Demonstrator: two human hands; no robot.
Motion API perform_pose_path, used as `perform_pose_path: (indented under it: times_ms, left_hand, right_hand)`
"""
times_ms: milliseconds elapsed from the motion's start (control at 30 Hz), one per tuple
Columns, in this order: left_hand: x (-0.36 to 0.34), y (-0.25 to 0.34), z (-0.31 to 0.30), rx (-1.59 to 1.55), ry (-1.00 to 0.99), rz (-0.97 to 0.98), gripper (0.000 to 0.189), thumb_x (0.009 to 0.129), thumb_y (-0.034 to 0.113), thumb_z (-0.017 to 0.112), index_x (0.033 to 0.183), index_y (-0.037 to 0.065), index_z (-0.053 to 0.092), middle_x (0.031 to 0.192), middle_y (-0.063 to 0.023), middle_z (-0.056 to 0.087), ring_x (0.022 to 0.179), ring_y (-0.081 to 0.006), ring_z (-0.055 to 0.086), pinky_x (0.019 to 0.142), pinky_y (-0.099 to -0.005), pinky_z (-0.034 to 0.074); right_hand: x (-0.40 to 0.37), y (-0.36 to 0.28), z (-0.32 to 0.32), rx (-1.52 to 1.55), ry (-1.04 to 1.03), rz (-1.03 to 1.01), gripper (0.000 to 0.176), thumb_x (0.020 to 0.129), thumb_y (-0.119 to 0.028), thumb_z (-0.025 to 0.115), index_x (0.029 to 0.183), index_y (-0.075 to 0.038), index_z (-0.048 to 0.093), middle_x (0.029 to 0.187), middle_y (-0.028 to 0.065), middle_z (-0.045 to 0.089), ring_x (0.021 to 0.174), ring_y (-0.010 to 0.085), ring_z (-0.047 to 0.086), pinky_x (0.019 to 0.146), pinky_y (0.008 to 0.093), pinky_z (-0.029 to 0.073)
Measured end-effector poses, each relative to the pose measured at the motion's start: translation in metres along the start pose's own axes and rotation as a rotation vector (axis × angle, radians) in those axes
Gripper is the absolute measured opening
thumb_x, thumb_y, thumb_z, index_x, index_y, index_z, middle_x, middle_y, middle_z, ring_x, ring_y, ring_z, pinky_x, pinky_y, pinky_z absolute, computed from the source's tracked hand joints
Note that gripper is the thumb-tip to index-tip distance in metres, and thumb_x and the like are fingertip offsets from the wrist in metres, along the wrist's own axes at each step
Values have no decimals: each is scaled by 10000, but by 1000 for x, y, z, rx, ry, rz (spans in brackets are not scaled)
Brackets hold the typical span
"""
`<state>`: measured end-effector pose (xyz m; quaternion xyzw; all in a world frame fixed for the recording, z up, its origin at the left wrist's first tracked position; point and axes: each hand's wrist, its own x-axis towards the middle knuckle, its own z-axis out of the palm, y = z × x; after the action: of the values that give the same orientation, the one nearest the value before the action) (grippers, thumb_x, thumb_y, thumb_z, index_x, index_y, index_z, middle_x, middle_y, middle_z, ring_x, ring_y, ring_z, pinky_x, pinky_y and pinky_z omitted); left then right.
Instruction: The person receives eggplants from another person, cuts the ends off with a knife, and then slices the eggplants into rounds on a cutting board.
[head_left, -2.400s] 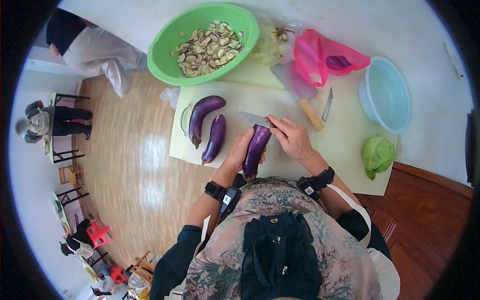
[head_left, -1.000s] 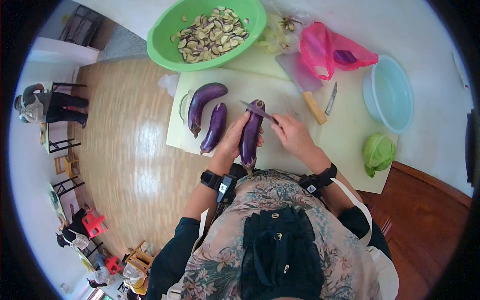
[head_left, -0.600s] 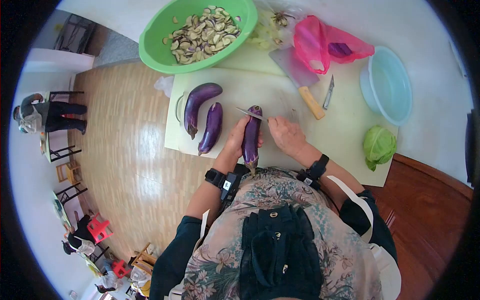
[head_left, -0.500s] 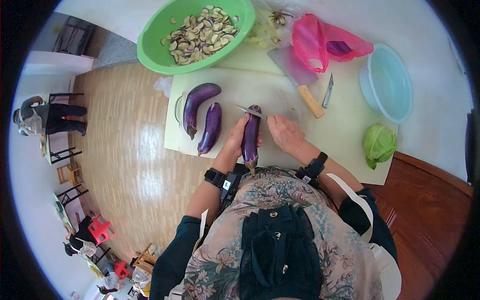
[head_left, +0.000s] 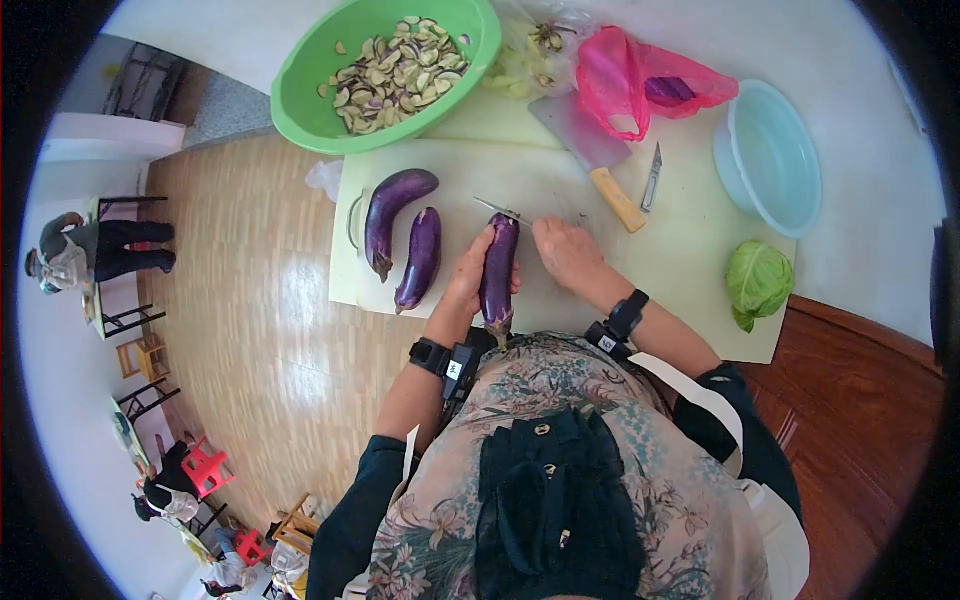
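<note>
My left hand (head_left: 468, 278) is wrapped around a purple eggplant (head_left: 497, 275), whose stem end points toward my body. In my right hand (head_left: 568, 252) is a small knife (head_left: 502, 210), its handle hidden by the fingers. The blade lies crosswise at the far end of the eggplant, seemingly touching it. To the left, a curved eggplant (head_left: 388, 215) and a straighter eggplant (head_left: 421, 258) rest on the white cutting board (head_left: 470, 165).
Sliced eggplant sits in a green basin (head_left: 300, 115) at the back. Beyond the board are a cleaver (head_left: 615, 195), a folding knife (head_left: 652, 178), a pink plastic bag (head_left: 610, 80), a light-blue basin (head_left: 765, 160) and a cabbage (head_left: 758, 280). People are at tables far left.
The knife blade has shifted slightly away from me, to the very end of the eggplant. My left hand keeps its hold; the whole view has moved a little.
</note>
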<state>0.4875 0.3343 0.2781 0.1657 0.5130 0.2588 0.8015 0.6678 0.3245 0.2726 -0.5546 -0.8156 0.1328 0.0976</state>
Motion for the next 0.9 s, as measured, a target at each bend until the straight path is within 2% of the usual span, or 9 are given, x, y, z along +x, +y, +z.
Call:
perform_pose_path:
  times_ms: [167, 233, 300, 400, 567, 633, 900]
  left_hand:
    - [2, -4, -3, -1, -37, 9, 485, 904, 481, 455, 955, 5, 536, 704, -130, 607, 530, -226, 612, 469, -345, 529]
    - [-1, 0, 1, 32, 4, 16, 488, 906, 482, 452, 946, 4, 538, 703, -126, 607, 531, -222, 613, 468, -339, 530]
    - [-2, 1, 1, 36, -1, 17, 488, 905, 483, 453, 940, 5, 540, 700, -125, 606, 529, -220, 613, 468, -336, 530]
    - [1, 1, -1, 34, -26, 11, 488, 903, 485, 456, 934, 6, 544, 692, -123, 605, 525, -220, 613, 470, -335, 532]
    - [1, 0, -1, 45, -4, 13, 492, 899, 487, 462, 930, 3, 548, 676, -123, 600, 523, -230, 613, 475, -343, 535]
    - [1, -1, -1, 33, -14, 8, 491, 886, 488, 469, 981, 8, 508, 697, -126, 582, 533, -237, 605, 470, -353, 520]
    - [-1, -1, 0, -10, -29, 6, 486, 899, 485, 448, 985, 10, 507, 717, -136, 593, 542, -240, 612, 477, -354, 529]
  right_hand:
    - [-14, -17, -10, -14, -31, 22, 91, 778, -66, 501, 846, -5, 501, 789, 167, 562, 661, 300, 630, 559, 388, 522]
    - [-12, -14, -10, 0, -5, 23, 88, 778, -65, 498, 842, -5, 500, 782, 165, 563, 662, 300, 631, 558, 382, 524]
    - [-9, -10, -3, -67, -68, 79, 86, 776, -64, 496, 838, -5, 499, 755, 160, 565, 673, 302, 636, 561, 368, 530]
    - [-9, -2, 0, -63, -45, 28, 88, 779, -60, 487, 834, 5, 510, 755, 170, 576, 688, 308, 640, 577, 366, 534]
    - [2, 6, 4, -53, -97, 66, 105, 789, -57, 474, 834, 22, 527, 776, 192, 588, 691, 321, 639, 593, 380, 533]
    - [1, 6, 1, -16, -86, 64, 112, 791, -59, 472, 834, 26, 531, 780, 197, 590, 683, 327, 637, 590, 381, 532]
    - [-20, -7, -9, -122, -102, 48, 64, 784, -78, 498, 797, -16, 503, 725, 135, 569, 592, 259, 631, 498, 345, 514]
